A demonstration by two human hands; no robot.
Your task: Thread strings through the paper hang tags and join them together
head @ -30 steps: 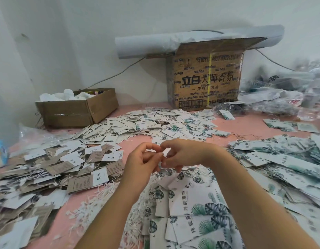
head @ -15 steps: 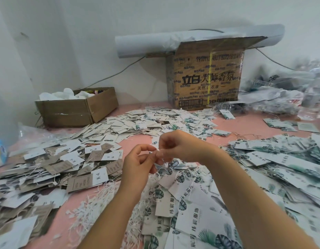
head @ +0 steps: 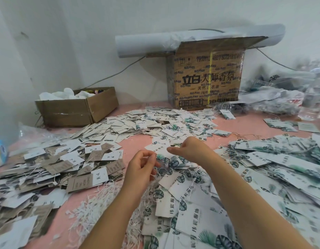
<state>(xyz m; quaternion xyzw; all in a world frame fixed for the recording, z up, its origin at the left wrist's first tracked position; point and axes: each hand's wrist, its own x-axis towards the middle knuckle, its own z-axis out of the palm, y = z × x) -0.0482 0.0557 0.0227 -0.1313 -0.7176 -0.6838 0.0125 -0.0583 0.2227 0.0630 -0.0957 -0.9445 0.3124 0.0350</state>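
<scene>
hovering over hang tags (head: 191, 218) | left hand (head: 140, 170) curled beside blurred tag (head: 162, 165) | right hand (head: 193, 150) curled (holds unclear)

hands: left hand (head: 143, 169) and right hand (head: 193, 150) no longer touch, now apart | left: sits lower, nearer the strings (head: 101, 203), pinches a blurred tag (head: 162, 164) | right: now further right, fingers curled, what it holds too small to tell | leaf tags (head: 188, 220) under the hands lie differently

matt paper tags (head: 195, 218), frayed white strings (head: 94, 211), brown cardboard box (head: 206, 76).
</scene>
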